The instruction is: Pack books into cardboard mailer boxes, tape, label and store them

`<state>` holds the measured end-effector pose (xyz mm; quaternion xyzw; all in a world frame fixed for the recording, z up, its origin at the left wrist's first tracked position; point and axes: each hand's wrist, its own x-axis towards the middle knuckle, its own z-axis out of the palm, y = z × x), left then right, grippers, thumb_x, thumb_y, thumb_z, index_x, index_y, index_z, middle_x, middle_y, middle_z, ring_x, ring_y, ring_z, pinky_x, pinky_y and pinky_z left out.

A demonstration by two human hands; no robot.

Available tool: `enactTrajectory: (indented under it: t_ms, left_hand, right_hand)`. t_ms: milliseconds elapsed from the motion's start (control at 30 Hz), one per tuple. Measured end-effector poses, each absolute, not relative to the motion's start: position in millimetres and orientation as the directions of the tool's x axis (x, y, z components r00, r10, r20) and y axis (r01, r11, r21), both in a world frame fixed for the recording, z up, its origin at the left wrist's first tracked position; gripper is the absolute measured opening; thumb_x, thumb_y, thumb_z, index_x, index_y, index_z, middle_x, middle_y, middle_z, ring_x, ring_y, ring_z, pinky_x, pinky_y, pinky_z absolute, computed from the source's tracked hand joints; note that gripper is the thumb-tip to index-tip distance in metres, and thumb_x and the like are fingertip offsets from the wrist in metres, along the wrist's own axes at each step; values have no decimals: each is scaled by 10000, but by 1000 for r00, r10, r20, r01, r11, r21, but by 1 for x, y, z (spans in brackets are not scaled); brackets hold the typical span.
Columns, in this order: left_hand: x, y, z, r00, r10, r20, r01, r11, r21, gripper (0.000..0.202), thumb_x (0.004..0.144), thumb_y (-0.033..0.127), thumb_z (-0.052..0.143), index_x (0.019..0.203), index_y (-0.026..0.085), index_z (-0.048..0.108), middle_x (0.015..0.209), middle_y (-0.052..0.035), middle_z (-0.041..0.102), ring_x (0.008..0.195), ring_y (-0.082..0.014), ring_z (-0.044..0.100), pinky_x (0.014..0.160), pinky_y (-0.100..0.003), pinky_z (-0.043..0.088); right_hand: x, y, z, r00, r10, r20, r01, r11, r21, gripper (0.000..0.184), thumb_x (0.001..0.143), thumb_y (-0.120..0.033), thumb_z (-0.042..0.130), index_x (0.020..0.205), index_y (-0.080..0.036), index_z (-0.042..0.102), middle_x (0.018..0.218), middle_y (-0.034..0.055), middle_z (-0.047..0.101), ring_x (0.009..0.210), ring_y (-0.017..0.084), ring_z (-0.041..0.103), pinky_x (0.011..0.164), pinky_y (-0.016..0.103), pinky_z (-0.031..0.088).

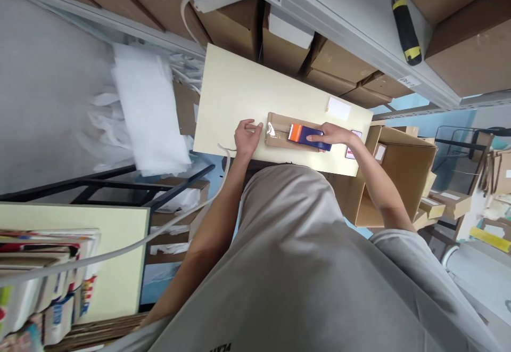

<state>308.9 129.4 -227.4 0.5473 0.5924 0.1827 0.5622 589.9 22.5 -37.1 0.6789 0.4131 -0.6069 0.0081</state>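
Note:
A long, narrow cardboard box (279, 140) lies on the pale yellow tabletop (235, 88), with shiny clear tape over its left end. My right hand (325, 134) is closed around a blue and orange tape dispenser (305, 134). The dispenser's toothed orange end points left and rests over the middle of the box. Just left of the box, my left hand (247, 136) is at the tabletop with its fingers loosely bent and apart, holding nothing. Its thumb tip comes close to the box's left end; whether they touch, I cannot tell.
A white label or paper (338, 108) and a phone (353, 144) lie on the tabletop's right part. Beyond it, an open carton (393, 181) stands at the right. A shelf above holds a utility knife (406, 28). A white cable (191, 211) runs along the left.

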Motion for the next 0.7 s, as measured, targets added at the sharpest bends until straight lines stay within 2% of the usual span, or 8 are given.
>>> enactTrajectory:
  t_ms: [100, 233, 433, 700]
  left_hand:
    - [308, 128, -213, 290, 874, -389, 425, 247, 871, 283, 924, 458, 843, 1007, 195, 778, 970, -58, 807, 884, -207, 744, 851, -324, 585]
    - [312, 122, -200, 301, 874, -382, 483, 205, 851, 279, 831, 407, 907, 986, 201, 801, 945, -39, 823, 789, -187, 698, 787, -316, 538]
    - [314, 118, -202, 260, 888, -379, 530, 197, 825, 246, 867, 398, 845, 1007, 198, 820, 966, -44, 838, 702, -173, 625, 765, -324, 508]
    - [318, 112, -189, 209, 899, -385, 608, 189, 771, 237, 918, 391, 803, 1052, 199, 832, 1003, -50, 837, 743, -200, 656, 838, -351, 527]
  right_hand:
    - [589, 23, -36, -87, 549, -831, 568, -659, -494, 686, 921, -835, 806, 733, -185, 695, 679, 53, 783, 612, 156, 686, 653, 268, 549]
    - [588, 23, -36, -120, 541, -832, 532, -673, -514, 678, 900, -839, 819, 734, -195, 690, 669, 55, 772, 613, 166, 687, 673, 288, 550]
    - [591, 22, -44, -154, 548, -822, 523, -661, -538, 687, 863, -873, 819, 771, -203, 695, 682, 52, 776, 635, 173, 686, 693, 307, 540]
    - [589, 24, -42, -173, 525, -834, 514, -674, -531, 701, 832, -884, 846, 746, -209, 675, 670, 58, 789, 643, 179, 721, 707, 296, 552]
